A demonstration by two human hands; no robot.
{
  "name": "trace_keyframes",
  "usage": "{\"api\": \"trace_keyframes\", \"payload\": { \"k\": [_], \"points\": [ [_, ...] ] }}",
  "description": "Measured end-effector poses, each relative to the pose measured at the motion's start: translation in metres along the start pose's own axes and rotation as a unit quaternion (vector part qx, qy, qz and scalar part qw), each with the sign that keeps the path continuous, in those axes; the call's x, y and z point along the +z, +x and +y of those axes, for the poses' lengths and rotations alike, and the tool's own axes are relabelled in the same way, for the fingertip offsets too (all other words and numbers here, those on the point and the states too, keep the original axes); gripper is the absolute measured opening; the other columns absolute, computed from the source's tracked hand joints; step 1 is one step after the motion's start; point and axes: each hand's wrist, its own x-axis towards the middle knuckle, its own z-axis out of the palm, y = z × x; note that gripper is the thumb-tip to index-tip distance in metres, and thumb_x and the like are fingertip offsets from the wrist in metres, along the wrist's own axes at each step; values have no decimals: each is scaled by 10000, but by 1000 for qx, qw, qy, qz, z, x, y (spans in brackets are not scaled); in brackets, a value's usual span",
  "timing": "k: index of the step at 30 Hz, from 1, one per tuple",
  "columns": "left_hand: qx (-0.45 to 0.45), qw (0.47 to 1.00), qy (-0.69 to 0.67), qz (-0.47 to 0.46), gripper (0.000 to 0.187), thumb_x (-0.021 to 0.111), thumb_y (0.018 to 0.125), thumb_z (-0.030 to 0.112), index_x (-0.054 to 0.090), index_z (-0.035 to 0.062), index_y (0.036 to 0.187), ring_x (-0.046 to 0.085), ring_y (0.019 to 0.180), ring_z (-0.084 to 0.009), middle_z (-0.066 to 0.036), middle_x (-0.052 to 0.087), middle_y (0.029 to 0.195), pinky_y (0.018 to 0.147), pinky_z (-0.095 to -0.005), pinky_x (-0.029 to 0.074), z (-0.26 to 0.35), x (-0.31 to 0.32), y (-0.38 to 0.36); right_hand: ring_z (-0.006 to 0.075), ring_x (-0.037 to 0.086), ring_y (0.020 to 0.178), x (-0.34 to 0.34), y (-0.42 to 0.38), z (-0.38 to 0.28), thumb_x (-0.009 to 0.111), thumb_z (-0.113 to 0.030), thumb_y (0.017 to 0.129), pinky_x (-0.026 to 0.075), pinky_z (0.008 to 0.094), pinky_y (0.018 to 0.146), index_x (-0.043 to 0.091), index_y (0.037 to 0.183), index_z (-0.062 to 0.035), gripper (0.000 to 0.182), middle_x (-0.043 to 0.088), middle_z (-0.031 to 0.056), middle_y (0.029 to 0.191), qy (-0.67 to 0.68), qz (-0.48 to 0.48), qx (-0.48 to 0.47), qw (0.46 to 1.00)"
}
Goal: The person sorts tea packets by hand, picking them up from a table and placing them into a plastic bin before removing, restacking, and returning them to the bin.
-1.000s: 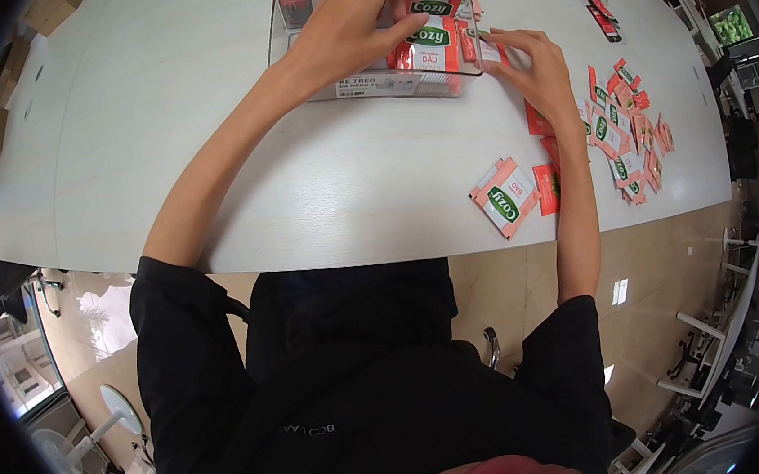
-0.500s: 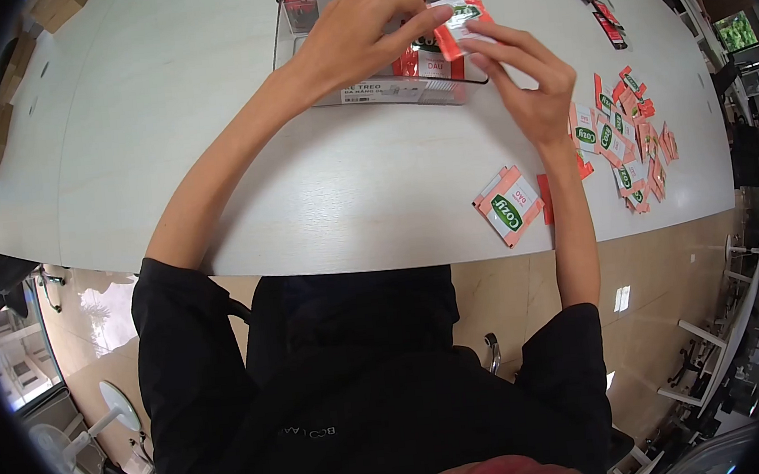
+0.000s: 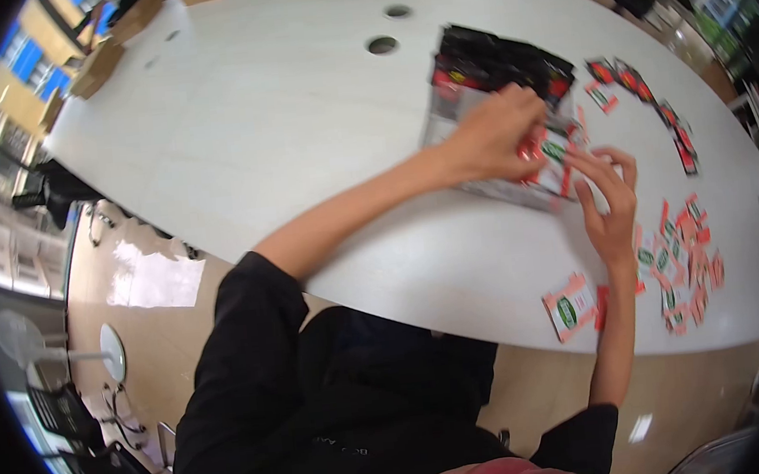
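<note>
My left hand (image 3: 497, 139) reaches over a clear plastic box (image 3: 513, 192), its fingers and thumb closed around a red and white Cozy tea sachet (image 3: 556, 151). At the sachet's right side is my right hand (image 3: 611, 203), with its fingertips right at the sachet's edge and its thumb and fingers apart. More red sachets in the box are partly hidden by my hands. Large black and red packets (image 3: 501, 59) fill the far part of the box. Motion blur softens the hands and the box.
Loose Cozy sachets (image 3: 670, 257) lie scattered on the right of the white table (image 3: 296, 109). A small stack of sachets (image 3: 571, 307) is near the front edge. Black and red sticks (image 3: 647, 92) form a line at the back right. Cardboard boxes (image 3: 98, 67) stand far left.
The camera view has turned, so table and box appear farther right and tilted. The sachet both hands held above the box is now lower, with the right fingers spread wider beside it.
</note>
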Motion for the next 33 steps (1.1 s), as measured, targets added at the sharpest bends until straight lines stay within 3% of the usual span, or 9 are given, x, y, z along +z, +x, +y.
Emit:
{"api": "trace_keyframes", "payload": {
  "k": [3,5,7,13,21,29,33],
  "points": [
    [-5,1000,-13,-26,490,865,757,312,553,42,1021,498,954,-300,-114,524,994,794,-407,450,1,1,-1,281,552,1187,2,-6,1,661,-93,936,380,406,1030,770,1172,-115,261,745,72,1090,-10,-23,6,1000],
    [-2,999,-25,-26,593,919,687,297,540,46,1068,494,956,-292,-104,521,998,804,-401,448,2,1,-2,278,548,1193,5,-7,-2,660,-126,950,377,407,1032,768,1183,-112,257,743,77,1081,-6,-23,3,1000],
    [-22,996,-45,-69,604,927,673,264,543,51,1089,497,966,-284,-96,530,1010,822,-397,448,1,0,-2,277,541,1191,3,-6,-7,675,-155,946,378,406,1031,768,1179,-102,256,738,77,1043,22,-67,36,997],
    [-31,994,-74,-78,609,914,657,215,552,53,1119,514,1008,-274,-89,567,1070,887,-391,450,2,-4,-1,248,543,1041,5,-9,1,721,-92,901,406,407,936,775,1143,-98,248,700,67,941,29,-22,-9,999],
    [-26,994,-65,-80,624,892,709,355,585,39,1150,556,1012,-274,-109,632,1082,903,-397,456,1,-1,-2,259,536,977,5,-7,-5,655,-154,977,452,392,864,760,1166,-89,226,632,89,903,62,-61,49,995],
    [-36,992,-104,-58,556,901,687,277,623,8,1086,682,837,-304,-140,693,943,725,-404,538,1,-1,2,277,541,994,6,-8,-4,632,-171,995,450,403,889,748,1188,-77,244,627,111,965,63,-67,54,994],
    [-44,991,-107,-64,543,891,661,230,624,11,1080,685,835,-300,-138,692,940,737,-392,543,5,-5,3,287,532,1031,5,-8,-4,587,-193,1023,440,416,925,737,1201,-78,260,620,123,1010,63,-77,70,993]
  ]
}}
